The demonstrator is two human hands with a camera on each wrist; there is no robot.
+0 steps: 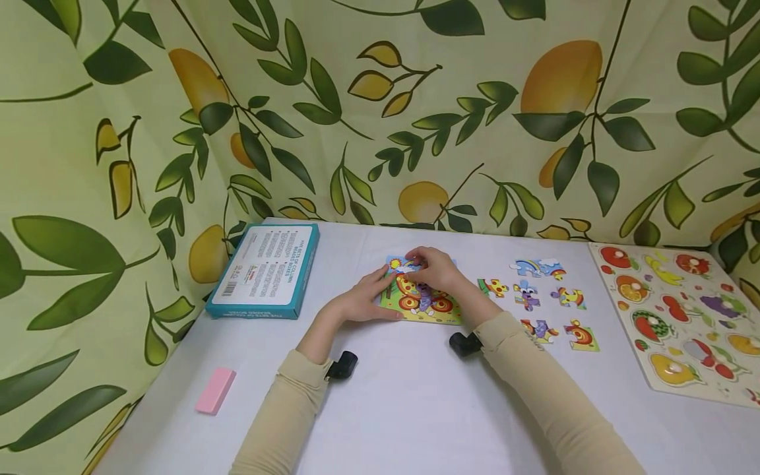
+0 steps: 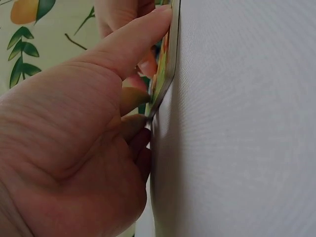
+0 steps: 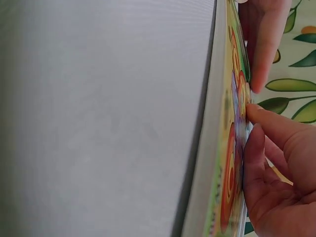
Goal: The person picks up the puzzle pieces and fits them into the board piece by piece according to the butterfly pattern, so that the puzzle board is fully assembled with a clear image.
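Note:
A butterfly jigsaw puzzle board (image 1: 425, 309) lies flat on the white table. My left hand (image 1: 360, 298) holds its left side, thumb along the near edge and fingers at the left edge. In the left wrist view, the thumb (image 2: 143, 37) lies against the board's rim. Over the upper part of the picture, my right hand (image 1: 438, 269) has thumb and index finger bent down to the surface. They pinch a puzzle piece (image 3: 247, 94), mostly hidden by the fingers. Loose puzzle pieces (image 1: 526, 295) lie to the right of the board.
A teal and white box (image 1: 267, 270) stands at the back left. Nearer on the left lies a pink block (image 1: 216, 391). A wooden fruit puzzle board (image 1: 683, 316) covers the right side. A leaf-patterned curtain (image 1: 415, 132) hangs along the back and left of the table.

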